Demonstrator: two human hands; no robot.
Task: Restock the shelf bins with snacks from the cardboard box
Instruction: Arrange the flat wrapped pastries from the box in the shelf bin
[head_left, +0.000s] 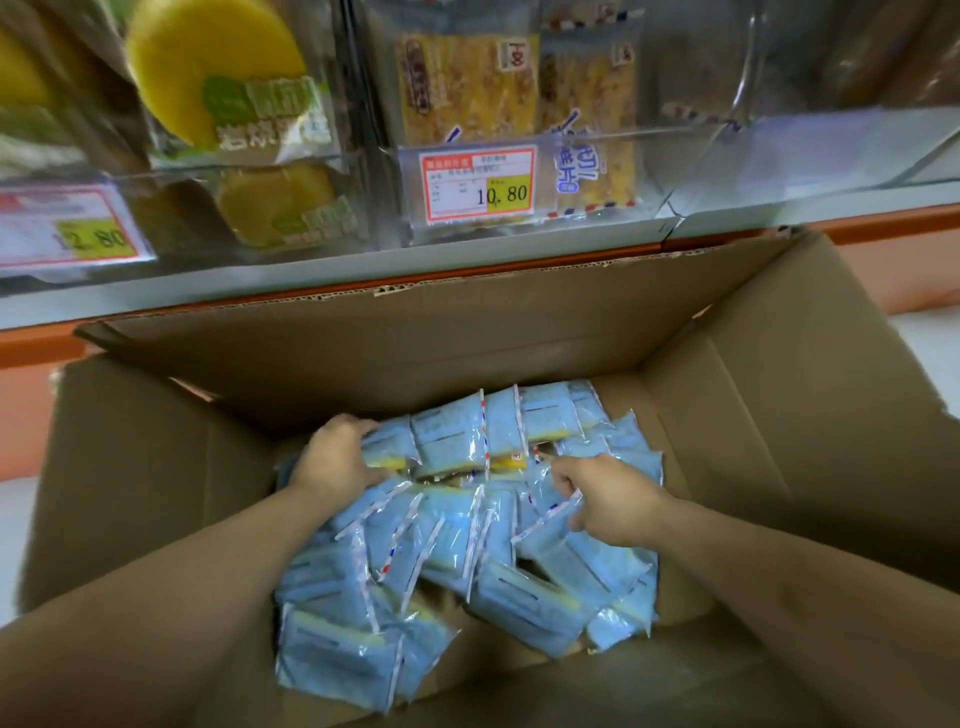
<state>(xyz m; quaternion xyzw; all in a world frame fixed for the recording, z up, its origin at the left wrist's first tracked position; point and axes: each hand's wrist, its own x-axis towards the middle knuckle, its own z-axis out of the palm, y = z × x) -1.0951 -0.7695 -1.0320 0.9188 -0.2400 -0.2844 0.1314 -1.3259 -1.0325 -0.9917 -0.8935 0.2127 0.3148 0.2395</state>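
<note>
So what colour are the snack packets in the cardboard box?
Light blue snack packets with red-and-blue striped edges, seen in the head view.

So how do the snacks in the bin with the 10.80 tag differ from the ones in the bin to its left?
The snack packs behind the 10.80 price tag hold pale, flat rectangular slabs in clear wrap with blue lettering and a red-and-blue striped edge. The left bin's packs show round yellow cakes with green labels, and its tag ends in 2.80, its first digit blurred. Both sit in clear plastic shelf bins.
</note>
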